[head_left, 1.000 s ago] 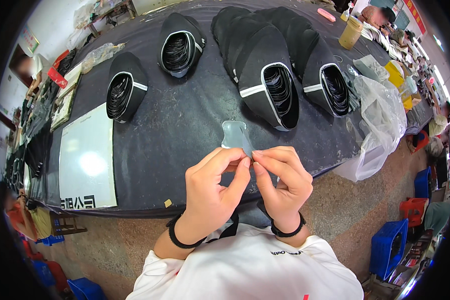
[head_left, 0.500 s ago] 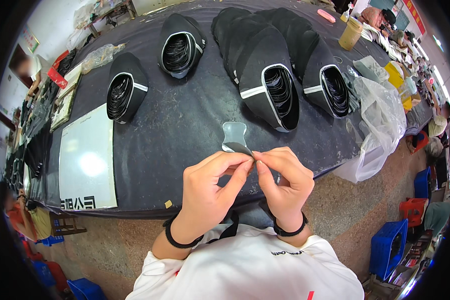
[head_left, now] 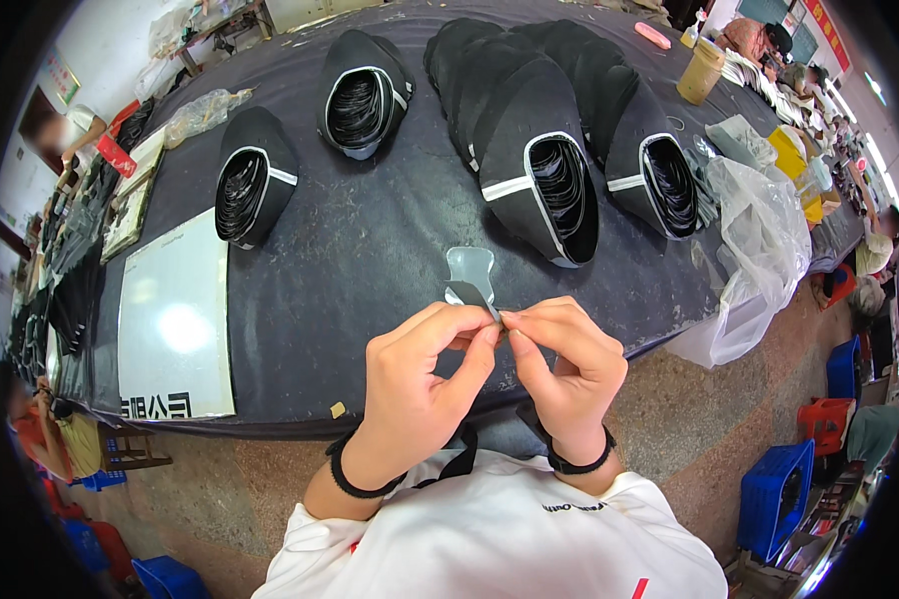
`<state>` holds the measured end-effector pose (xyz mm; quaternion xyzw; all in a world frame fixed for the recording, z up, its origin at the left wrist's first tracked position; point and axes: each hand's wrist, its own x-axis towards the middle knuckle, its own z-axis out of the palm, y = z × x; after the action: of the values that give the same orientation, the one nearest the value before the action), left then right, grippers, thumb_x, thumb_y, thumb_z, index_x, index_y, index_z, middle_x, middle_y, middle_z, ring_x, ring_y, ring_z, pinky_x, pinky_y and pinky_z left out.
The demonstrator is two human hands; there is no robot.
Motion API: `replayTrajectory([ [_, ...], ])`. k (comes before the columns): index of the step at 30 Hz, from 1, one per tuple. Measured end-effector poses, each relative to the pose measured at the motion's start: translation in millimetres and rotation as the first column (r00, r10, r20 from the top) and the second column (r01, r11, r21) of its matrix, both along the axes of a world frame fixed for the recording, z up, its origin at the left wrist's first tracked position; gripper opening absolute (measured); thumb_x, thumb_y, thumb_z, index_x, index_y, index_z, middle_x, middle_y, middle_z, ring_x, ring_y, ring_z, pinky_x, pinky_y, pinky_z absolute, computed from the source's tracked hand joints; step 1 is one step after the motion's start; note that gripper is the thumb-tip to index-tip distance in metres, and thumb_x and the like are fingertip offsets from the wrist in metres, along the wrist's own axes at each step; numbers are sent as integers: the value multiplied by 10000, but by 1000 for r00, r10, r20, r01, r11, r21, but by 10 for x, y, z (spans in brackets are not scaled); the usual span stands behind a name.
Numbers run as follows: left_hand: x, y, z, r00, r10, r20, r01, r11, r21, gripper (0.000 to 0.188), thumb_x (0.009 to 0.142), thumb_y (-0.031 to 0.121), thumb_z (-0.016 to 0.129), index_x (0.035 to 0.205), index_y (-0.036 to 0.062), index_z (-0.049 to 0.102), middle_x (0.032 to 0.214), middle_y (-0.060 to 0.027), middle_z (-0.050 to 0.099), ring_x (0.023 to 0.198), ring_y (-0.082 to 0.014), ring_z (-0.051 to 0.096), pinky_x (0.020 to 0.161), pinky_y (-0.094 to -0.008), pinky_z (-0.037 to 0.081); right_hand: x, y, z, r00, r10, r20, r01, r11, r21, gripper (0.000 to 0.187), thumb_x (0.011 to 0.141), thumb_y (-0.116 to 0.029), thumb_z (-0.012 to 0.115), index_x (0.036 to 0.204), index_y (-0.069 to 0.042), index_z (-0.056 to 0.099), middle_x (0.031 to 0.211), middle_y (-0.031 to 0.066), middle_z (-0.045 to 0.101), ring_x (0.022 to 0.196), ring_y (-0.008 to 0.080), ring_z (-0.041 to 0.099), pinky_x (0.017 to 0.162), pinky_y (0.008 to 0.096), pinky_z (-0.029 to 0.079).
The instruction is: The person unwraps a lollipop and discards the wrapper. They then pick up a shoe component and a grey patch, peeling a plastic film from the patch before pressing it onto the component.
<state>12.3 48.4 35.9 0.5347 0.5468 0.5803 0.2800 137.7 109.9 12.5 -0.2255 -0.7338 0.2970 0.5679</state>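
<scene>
Close in front of my body, my left hand (head_left: 420, 374) and my right hand (head_left: 572, 364) meet fingertip to fingertip. Both pinch a small dark grey piece of sheet material (head_left: 474, 298), which stands up tilted between them; its lower edge is hidden by my fingers. Just behind it, a clear, waisted flat piece (head_left: 469, 265) lies on the dark table cover (head_left: 370, 270), partly covered from view by the grey piece. Beyond are nested stacks of black, white-edged shoe uppers (head_left: 529, 110), their openings facing me.
Two shorter stacks of uppers (head_left: 255, 170) stand left of centre. A glossy white board (head_left: 175, 319) lies at the left. Crumpled clear plastic (head_left: 754, 250) hangs over the right edge. A tan jar (head_left: 701, 70) stands at the far right. Other people work around the room.
The grey piece has turned more upright between my fingertips and shows more of its face. My right fingertips have shifted slightly on it; both hands stay nearly in place.
</scene>
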Motion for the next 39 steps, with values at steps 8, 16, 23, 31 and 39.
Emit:
replayTrajectory([
  [8, -53, -8, 35, 992, -23, -126, 23, 1000, -3, 67, 758, -78, 568, 820, -72, 593, 777, -96, 598, 684, -131, 599, 622, -227, 481, 7, 18, 21, 999, 28, 42, -27, 999, -30, 207, 640, 54, 658, 841, 4, 654, 763, 91, 644, 646, 203, 601, 591, 266, 469],
  [16, -118, -7, -54, 924, -116, 365, 132, 991, -19, 116, 761, -70, 467, 837, -15, 535, 854, -90, 615, 765, -140, 609, 663, -273, 495, -32, -42, -19, 961, -92, -261, -87, 796, -600, 40, 782, 22, 587, 821, 28, 587, 693, 14, 583, 598, 45, 512, 537, 179, 395],
  [23, -371, 95, -69, 679, -76, 730, 83, 996, 27, 118, 799, -3, 383, 835, 19, 493, 885, -82, 593, 817, -155, 607, 795, -360, 517, 111, 271, -188, 760, -297, -577, -266, 669, -694, 93, 899, -61, 423, 881, -16, 502, 720, 104, 603, 600, 142, 595, 538, 229, 484],
  [31, -795, 869, -439, 857, -81, 510, 355, 810, -467, 30, 844, 68, 472, 836, 50, 496, 847, -69, 575, 774, -169, 612, 659, -271, 515, 211, 345, -320, 919, -257, -297, -18, 728, -685, 162, 780, 42, 587, 939, 26, 557, 837, 60, 591, 747, 90, 563, 660, 198, 455],
  [39, -814, 1350, -913, 960, 28, 278, 155, 774, -614, 122, 834, 77, 536, 861, -41, 555, 767, -121, 615, 634, -177, 635, 589, -245, 523, 161, 240, -484, 982, -123, -145, -15, 709, -705, 192, 759, -1, 633, 940, 53, 597, 867, 55, 617, 807, 88, 547, 711, 204, 429],
])
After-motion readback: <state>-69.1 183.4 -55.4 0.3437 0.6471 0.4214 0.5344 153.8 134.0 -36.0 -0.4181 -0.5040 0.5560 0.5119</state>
